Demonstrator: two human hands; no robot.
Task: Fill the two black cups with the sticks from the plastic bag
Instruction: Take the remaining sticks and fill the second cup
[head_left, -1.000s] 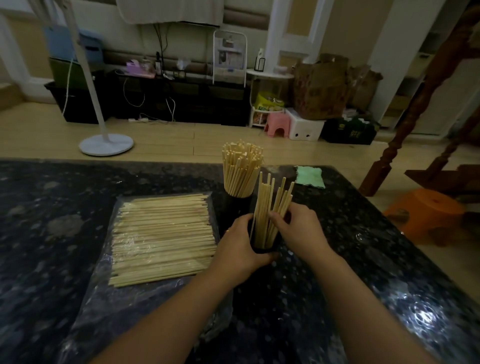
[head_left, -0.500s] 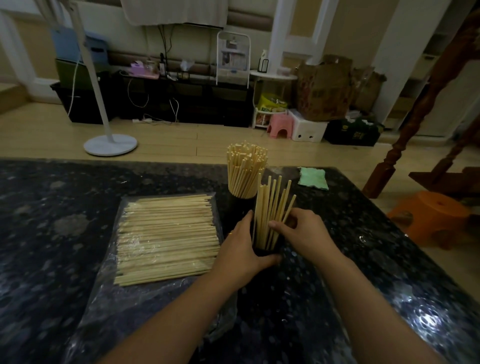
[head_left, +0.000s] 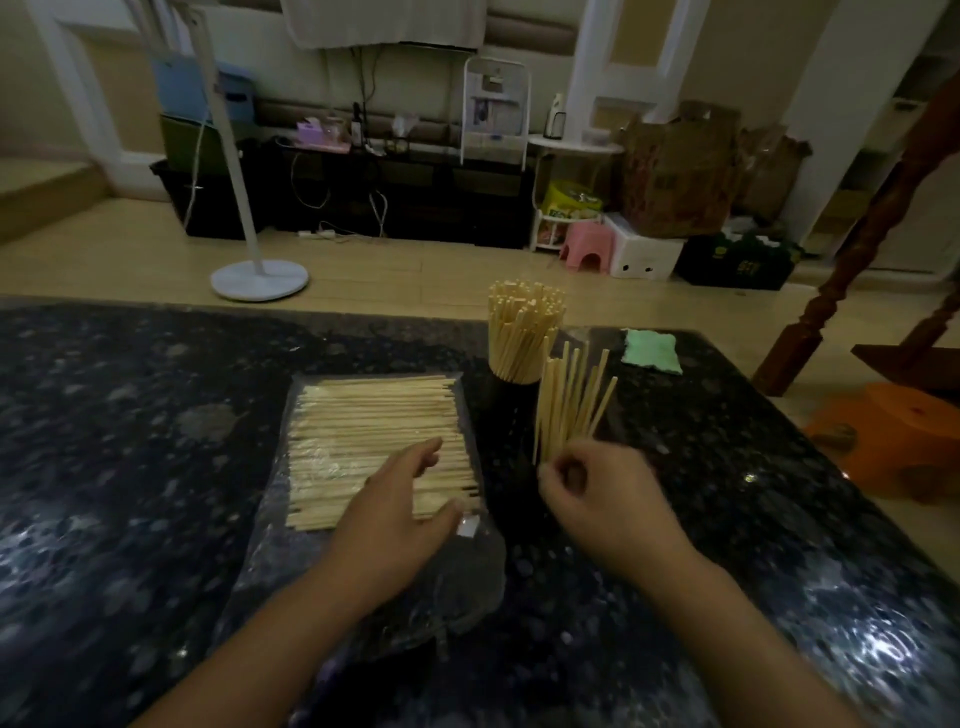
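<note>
A clear plastic bag (head_left: 457, 587) lies flat on the dark table (head_left: 130, 415) with a layer of pale sticks (head_left: 358, 421) inside. My left hand (head_left: 395, 519) rests on the sticks' right ends, fingers stretched out. The far black cup (head_left: 511, 410) is packed with upright sticks (head_left: 524, 332). Just right of it, a looser bunch of sticks (head_left: 569, 405) stands in the near cup, whose body is hidden by my right hand (head_left: 608, 499). That hand hovers in front of it with fingers loosely curled, holding nothing.
A green cloth (head_left: 652, 352) lies at the table's far right corner. An orange stool (head_left: 893, 436) and a carved wooden post (head_left: 852, 260) stand off the right edge. A white fan stand (head_left: 260, 278) is on the floor beyond.
My left hand left the near cup and moved left onto the sticks in the bag. My right hand let go of the sticks in the near cup and pulled back slightly.
</note>
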